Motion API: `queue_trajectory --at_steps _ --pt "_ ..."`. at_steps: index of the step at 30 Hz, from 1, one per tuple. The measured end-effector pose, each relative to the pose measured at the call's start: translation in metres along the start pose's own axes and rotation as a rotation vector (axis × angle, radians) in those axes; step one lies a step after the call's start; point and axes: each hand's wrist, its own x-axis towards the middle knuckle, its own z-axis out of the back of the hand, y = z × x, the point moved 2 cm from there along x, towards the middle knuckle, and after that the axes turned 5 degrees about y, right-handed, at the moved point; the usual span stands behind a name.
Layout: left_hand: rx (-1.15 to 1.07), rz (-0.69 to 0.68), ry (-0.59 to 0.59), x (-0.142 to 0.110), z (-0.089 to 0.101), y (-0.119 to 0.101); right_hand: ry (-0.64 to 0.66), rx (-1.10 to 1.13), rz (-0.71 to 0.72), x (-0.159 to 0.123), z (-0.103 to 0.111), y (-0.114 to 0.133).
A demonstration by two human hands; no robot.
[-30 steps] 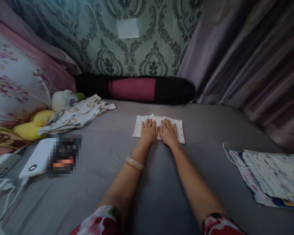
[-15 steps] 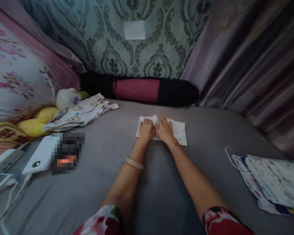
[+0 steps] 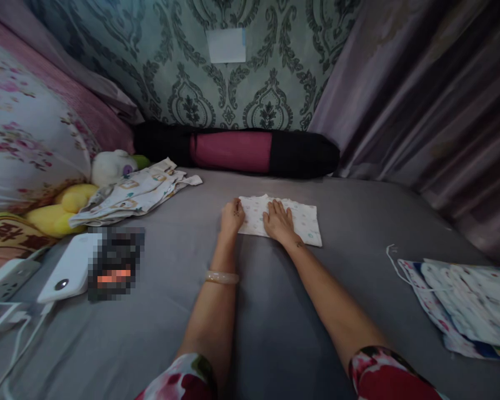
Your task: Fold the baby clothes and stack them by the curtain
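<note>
A white garment (image 3: pixel 256 219) with a small print lies folded into a flat rectangle on the grey bed sheet (image 3: pixel 170 266). At its left edge is my left hand (image 3: pixel 232 216), fingers curled in and closed on the fabric. A pale bangle (image 3: pixel 221 277) circles that wrist. My right hand (image 3: pixel 280 222) rests palm down across the middle of the garment, its fingers stretched out flat. The fingertips of my left hand are partly hidden by the hand itself.
To the right lies a stack of folded printed clothes (image 3: pixel 470 303) with a white cord. On the left are a rumpled printed garment (image 3: pixel 137 191), yellow plush toy (image 3: pixel 52 216), white power bank (image 3: pixel 73 266) and power strip (image 3: pixel 10 280). A black-and-pink bolster (image 3: pixel 233 151) lines the wall.
My left hand has slid left from the garment's middle to its left edge, and its fingers have curled. My right hand stays flat in about the same spot.
</note>
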Motion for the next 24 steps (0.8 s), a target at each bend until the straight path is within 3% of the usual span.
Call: queue_trajectory --at_steps 9,24 --pt "-0.033 0.046 -0.017 0.002 0.004 0.005 -0.002 0.03 0.038 0.01 -0.001 0.027" --pt "-0.131 0.106 -0.057 0.0 0.01 0.002 0.029 0.045 0.026 0.016 -0.003 0.031"
